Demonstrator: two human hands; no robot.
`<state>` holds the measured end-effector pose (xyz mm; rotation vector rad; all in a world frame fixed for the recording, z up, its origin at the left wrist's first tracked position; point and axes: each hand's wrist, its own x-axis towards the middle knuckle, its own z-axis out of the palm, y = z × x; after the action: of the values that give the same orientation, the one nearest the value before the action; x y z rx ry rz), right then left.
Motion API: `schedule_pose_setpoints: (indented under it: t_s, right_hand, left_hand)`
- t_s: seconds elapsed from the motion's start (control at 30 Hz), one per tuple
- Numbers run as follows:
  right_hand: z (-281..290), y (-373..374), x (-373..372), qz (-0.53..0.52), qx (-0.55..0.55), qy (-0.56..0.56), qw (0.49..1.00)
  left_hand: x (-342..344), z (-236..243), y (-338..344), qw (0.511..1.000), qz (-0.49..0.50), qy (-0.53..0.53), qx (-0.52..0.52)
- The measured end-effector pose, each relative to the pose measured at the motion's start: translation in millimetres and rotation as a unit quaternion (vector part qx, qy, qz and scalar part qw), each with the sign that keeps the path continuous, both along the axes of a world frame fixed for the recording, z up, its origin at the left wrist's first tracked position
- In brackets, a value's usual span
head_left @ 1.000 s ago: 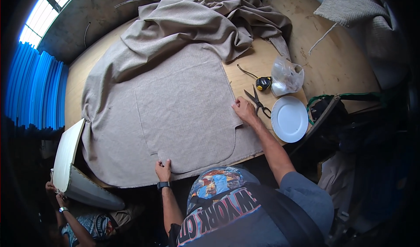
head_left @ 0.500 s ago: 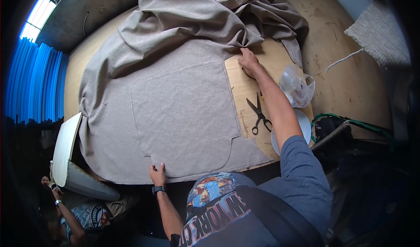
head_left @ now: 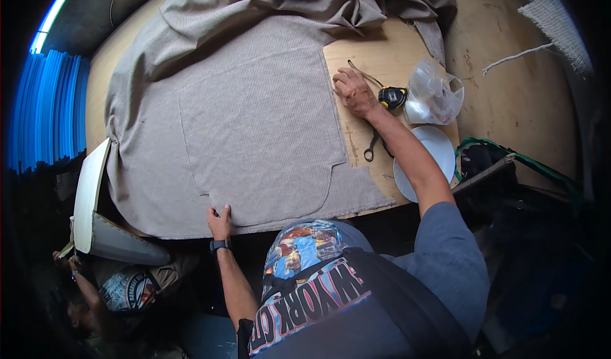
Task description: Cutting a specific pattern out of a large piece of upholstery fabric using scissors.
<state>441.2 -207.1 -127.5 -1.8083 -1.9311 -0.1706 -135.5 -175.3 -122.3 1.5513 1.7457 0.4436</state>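
Fabric [head_left: 267, 123] lies by left hand [head_left: 220, 224] and right hand [head_left: 354, 93], grips unclear, near lettered shirt [head_left: 318, 303].

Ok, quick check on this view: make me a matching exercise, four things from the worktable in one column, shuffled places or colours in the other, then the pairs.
1. left hand
2. tape measure
3. plate
4. scissors

A. white and round
B. dark, a finger loop showing
C. at the fabric's near edge
D. black and yellow, beside the plastic bag

Pairs: 1-C, 2-D, 3-A, 4-B
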Motion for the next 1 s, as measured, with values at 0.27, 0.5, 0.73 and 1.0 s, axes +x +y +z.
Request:
schedule_pose_setpoints:
  t_s: [0.27,0.5,0.73,1.0]
  right_hand:
    - [20,11,23,-0.199,-0.101,-0.243,0.944]
    - [30,-37,-64,-0.217,-0.230,0.222,0.922]
    - [13,-85,-122,-0.294,-0.151,0.263,0.907]
    - [14,-128,-129,-0.355,-0.113,0.366,0.853]
  left_hand:
    - [0,-3,-2,0.999,-0.001,-0.028,0.041]
    - [-11,-2,-2,1.000,-0.023,-0.001,0.018]
    - [-18,-9,3,0.996,-0.051,-0.069,0.011]
    - [-25,-20,5,0.998,-0.041,-0.044,0.005]
